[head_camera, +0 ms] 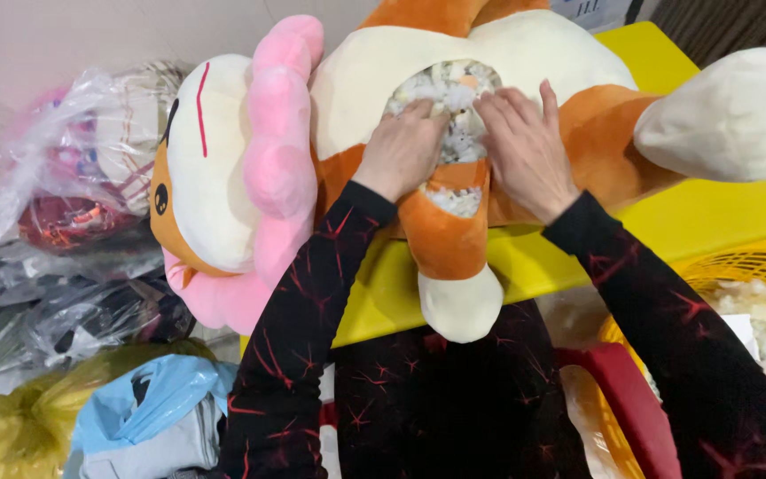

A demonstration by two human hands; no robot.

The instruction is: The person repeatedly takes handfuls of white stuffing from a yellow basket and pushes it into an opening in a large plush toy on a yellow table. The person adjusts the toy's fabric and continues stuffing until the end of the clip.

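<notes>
- Yellow table top (711, 222) fills the middle of the view, with a pale wall behind it and dark flooring at the top right corner.
- On that table lies a big plush toy (543, 53), orange and cream, belly up, its head turned to the left.
- An open seam in the cream belly shows mixed white and pastel foam stuffing (449, 89).
- The left hand (401, 151) has its fingers curled down into the opening, pressed into the filling; whether it grasps any of it cannot be told.
- The right hand (525, 146) lies flat with fingers spread on the orange fabric at the edge of the opening, touching the stuffing, clasping nothing.
- Both arms wear black sleeves with red streaks.
- The toy's face (214, 160) is cream with a red line and black eyes, ringed by a pink padded mane (281, 151).
- One cream paw (729, 115) sticks out right; another limb (458, 284) hangs over the table's near edge.
- A yellow mesh basket (746, 262) with loose white filling stands at the lower right, beside a red plastic piece (631, 399).
- Clear plastic bags (55, 168) of colourful things crowd the left; a yellow-green bag (19, 426) and a blue bag (157, 399) lie lower left.
</notes>
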